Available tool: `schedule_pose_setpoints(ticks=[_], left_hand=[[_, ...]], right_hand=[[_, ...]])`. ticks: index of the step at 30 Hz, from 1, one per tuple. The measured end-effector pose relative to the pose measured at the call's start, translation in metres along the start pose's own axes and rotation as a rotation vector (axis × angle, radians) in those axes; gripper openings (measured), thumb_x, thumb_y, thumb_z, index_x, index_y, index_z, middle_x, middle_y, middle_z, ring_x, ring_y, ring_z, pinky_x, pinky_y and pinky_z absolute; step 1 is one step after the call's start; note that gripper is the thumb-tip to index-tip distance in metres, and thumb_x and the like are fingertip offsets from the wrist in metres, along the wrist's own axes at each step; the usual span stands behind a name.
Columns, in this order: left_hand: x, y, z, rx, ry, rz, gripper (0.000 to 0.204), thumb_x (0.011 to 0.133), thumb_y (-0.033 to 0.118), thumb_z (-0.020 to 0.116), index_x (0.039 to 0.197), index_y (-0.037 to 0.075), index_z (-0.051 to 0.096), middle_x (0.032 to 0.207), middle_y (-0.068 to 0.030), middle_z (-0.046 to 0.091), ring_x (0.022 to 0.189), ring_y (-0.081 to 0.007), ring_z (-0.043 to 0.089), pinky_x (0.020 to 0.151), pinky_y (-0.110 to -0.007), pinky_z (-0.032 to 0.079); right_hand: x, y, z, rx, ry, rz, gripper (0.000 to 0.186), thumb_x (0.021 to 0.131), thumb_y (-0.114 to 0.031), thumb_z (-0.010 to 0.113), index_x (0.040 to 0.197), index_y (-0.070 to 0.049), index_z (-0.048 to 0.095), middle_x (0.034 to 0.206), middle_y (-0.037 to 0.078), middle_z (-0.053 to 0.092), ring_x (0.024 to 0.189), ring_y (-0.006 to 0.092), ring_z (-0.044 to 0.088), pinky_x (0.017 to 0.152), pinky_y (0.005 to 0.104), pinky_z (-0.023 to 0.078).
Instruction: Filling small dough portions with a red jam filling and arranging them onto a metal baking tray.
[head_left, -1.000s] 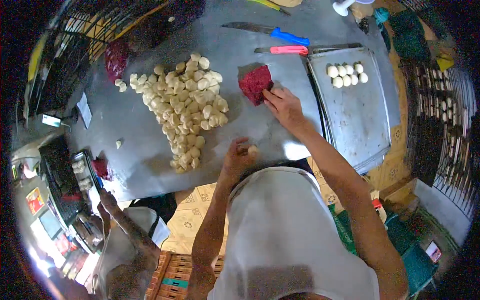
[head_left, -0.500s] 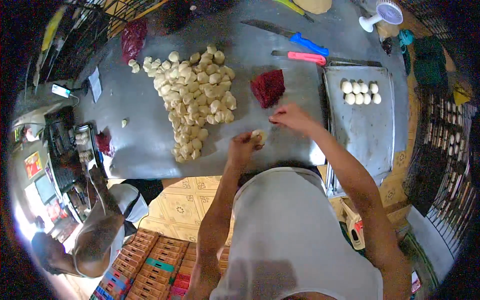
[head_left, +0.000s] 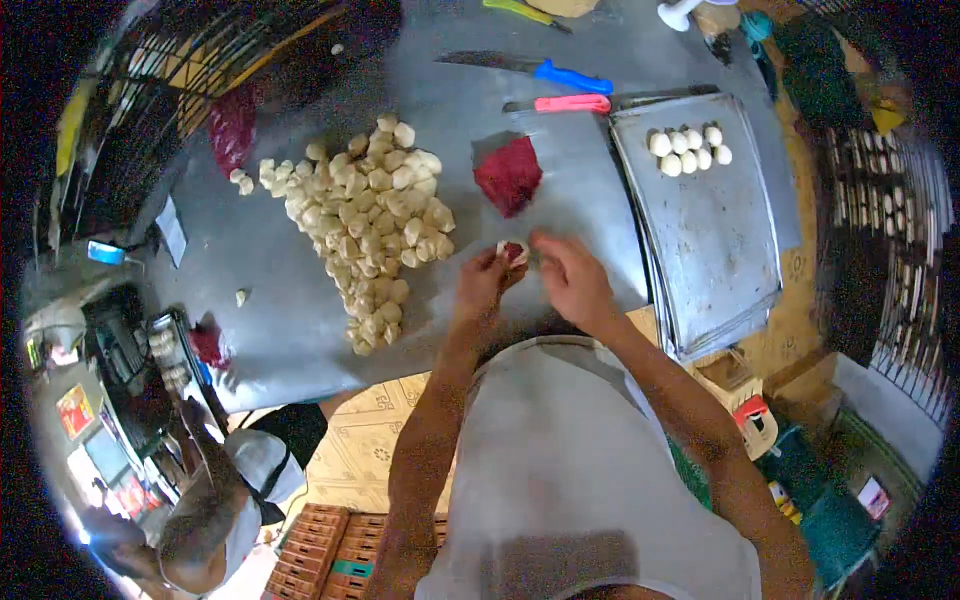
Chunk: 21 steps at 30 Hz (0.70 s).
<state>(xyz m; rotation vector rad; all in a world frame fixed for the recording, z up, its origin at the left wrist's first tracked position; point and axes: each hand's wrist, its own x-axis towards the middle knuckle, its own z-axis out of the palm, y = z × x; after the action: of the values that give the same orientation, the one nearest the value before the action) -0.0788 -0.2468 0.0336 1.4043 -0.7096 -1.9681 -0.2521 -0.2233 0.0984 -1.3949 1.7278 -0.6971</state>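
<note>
Grey, metal-looking surface (head_left: 585, 190) spreads out beneath the two bare hands of a person in a white top, seen from above. At its near edge, the left hand (head_left: 482, 285) holds a small piece of pale dough (head_left: 519, 263) with dark red filling (head_left: 512, 251) showing in its middle, fingers curled around one side. Just beside it, to the right, is the right hand (head_left: 575, 275), blurred, its fingers pointing toward the dough; I cannot tell whether they pinch anything or touch it.

Beyond the hands lies a dark red mound (head_left: 508, 175), apparently of the same filling. To the left spreads a large, loose heap of pale dough pieces (head_left: 365, 215). To the right, a metal tray (head_left: 710, 240) carries eight smooth white balls (head_left: 687, 160) in two rows of four near its far end. Beyond the mound lie a knife with a blue handle (head_left: 572, 76) and a blade with a pink handle (head_left: 572, 103). At the far left, a co-worker (head_left: 205, 525) is near another part of the surface.

The step in hand looks like filling one dough piece. The next move seems to call for gathering the dough's edges over the red centre and pinching them closed.
</note>
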Motion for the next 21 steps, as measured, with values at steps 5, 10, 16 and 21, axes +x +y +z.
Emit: schedule_pose_setpoints(ticks=[5,10,16,21], left_hand=[[-0.006,0.018,0.003,0.049,-0.319,0.013,0.032,0.099,0.023,0.062,0.121,-0.001,0.065,0.110,-0.0073,0.069,0.092,-0.0156,0.066,0.084,-0.029,0.055],[-0.009,0.016,0.014,0.224,-0.112,0.029,0.024,0.098,0.017,0.063,0.115,0.001,0.069,0.095,-0.0031,0.070,0.082,-0.0123,0.064,0.080,-0.028,0.055],[0.007,-0.010,0.016,0.116,-0.015,0.098,0.023,0.100,0.011,0.060,0.117,-0.002,0.068,0.088,-0.0031,0.069,0.076,-0.0107,0.060,0.074,-0.028,0.053],[0.006,-0.019,0.026,0.408,-0.059,0.233,0.026,0.099,0.010,0.059,0.120,-0.001,0.067,0.088,-0.0046,0.069,0.081,-0.0125,0.062,0.077,-0.030,0.053]], right_hand=[[0.023,0.044,0.014,0.081,-0.134,0.046,0.024,0.088,-0.015,0.067,0.109,-0.004,0.072,0.095,0.020,0.071,0.089,0.0345,0.070,0.083,0.0423,0.054],[0.020,0.039,0.007,0.276,-0.167,0.079,0.029,0.084,-0.012,0.074,0.112,-0.004,0.072,0.090,0.016,0.071,0.085,0.0232,0.070,0.079,0.0352,0.054],[0.032,0.039,-0.003,0.244,-0.270,0.019,0.028,0.080,-0.009,0.076,0.108,-0.007,0.072,0.093,0.016,0.067,0.087,0.0260,0.069,0.077,0.0358,0.054],[0.053,0.050,-0.021,-0.060,-0.283,-0.450,0.021,0.077,0.000,0.070,0.097,-0.001,0.071,0.092,0.015,0.061,0.086,0.0361,0.063,0.073,0.0408,0.053]])
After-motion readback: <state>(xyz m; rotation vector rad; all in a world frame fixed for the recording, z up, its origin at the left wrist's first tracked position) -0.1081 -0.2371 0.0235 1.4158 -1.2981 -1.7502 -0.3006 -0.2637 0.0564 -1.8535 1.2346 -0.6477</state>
